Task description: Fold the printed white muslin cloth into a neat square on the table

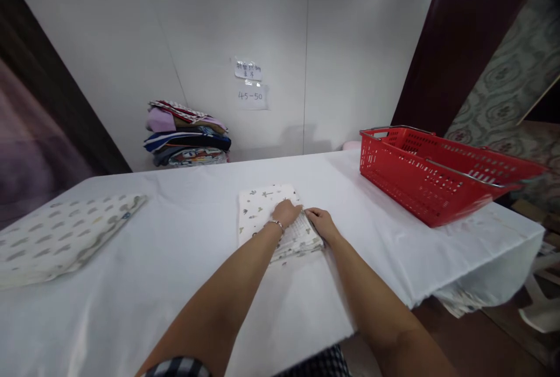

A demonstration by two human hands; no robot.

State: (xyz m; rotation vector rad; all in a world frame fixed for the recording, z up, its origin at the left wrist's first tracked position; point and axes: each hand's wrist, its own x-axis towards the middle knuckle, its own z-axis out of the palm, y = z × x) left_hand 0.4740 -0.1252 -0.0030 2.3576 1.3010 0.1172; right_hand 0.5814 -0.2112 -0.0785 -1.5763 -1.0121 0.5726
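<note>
1. Near the middle of the counter [184, 231], head view: patterned cloth [256, 205] lay folded, its near right part showing several stacked layers, edges not quite even.
2. Left hand [286, 213] rested on the cloth, fingers curled inward; could not tell whether they pinched fabric. Right hand [322, 223] was at the cloth's right edge, just beside the left, fingers drawn close together; tips too small to confirm a pinch.
3. Judgement on handling: light pressure from the left hand suited steadying the lower layers, with the right fingers squaring the edge from corner to corner. A hard tug would probably have skewed the soft layers or left creases.
4. Left side: spotted cloth [56, 231] lay flat on the counter, well apart from both hands.
5. Beyond the far edge: fabric pile [188, 135] beside the wall [350, 44], which bore paper labels [252, 97].
6. Right end: red basket [400, 181], the main bulky obstacle, likely to hinder only a wide rightward sweep.
</note>
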